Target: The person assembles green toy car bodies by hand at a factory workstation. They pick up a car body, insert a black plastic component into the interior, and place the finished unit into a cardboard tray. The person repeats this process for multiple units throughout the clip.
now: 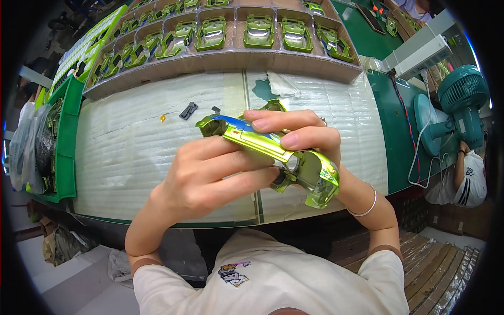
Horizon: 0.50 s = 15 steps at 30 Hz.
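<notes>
1. The left hand [210, 176] is wrapped around the middle of the car shell [273, 152] from the near side, fingers curled over its lower edge and closed on it.
2. The right hand [302, 139] is clamped on the same shell from the far side, with two fingers laid along the roof line and the thumb hidden beneath.
3. The shell, metallic green with a blue windscreen strip, is held above the worktop [131, 152], just in front of the chest.
4. Its long axis is seen running from upper left to lower right; the lower-right end lies beside the right wrist, the upper-left end juts free past the left fingers.
5. Both hands are on it, so neither can be called nearer; the middle is covered by the left, the right half by the right.
6. A small dark clip [188, 110] and a tiny orange bit [163, 118] are left on the white sheet, well apart from the hands.
7. Behind, a cardboard tray [231, 58] of more green shells is set along the far edge.
8. A teal fan [462, 100] is stood at the right.
9. The underside of the shell and whatever is being pressed there cannot be made out.
</notes>
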Tool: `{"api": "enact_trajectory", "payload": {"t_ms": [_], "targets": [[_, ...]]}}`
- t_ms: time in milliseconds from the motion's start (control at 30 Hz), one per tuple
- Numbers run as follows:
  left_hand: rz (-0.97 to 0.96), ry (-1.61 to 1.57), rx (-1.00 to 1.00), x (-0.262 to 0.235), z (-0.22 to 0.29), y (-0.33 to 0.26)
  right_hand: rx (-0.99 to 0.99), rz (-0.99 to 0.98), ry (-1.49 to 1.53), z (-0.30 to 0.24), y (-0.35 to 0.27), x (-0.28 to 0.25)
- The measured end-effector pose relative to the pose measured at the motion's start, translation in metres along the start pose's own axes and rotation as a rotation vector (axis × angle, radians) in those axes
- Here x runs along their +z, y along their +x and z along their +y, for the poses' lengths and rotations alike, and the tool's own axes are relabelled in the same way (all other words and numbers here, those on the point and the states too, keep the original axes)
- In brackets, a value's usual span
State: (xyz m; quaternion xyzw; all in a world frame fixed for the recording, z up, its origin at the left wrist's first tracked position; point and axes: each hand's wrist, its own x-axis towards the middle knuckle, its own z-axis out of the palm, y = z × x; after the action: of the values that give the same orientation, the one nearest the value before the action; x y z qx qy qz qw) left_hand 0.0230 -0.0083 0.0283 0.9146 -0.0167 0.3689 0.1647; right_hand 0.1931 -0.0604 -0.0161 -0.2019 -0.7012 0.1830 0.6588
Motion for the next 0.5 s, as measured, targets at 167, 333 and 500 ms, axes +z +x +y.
{"api": "enact_trajectory", "payload": {"t_ms": [167, 333, 500], "targets": [[-0.081, -0.157, -0.080, -0.004, -0.003, 0.003, 0.068, -0.017, 0.027, 0.000, -0.001, -0.005], [-0.112, -0.487, -0.398, -0.008, -0.003, -0.001, 0.263, 0.036, 0.082, -0.003, -0.003, -0.002], [-0.130, -0.501, -0.455, -0.009, -0.005, -0.002, 0.347, -0.001, 0.073, -0.009, -0.003, -0.004]]}}
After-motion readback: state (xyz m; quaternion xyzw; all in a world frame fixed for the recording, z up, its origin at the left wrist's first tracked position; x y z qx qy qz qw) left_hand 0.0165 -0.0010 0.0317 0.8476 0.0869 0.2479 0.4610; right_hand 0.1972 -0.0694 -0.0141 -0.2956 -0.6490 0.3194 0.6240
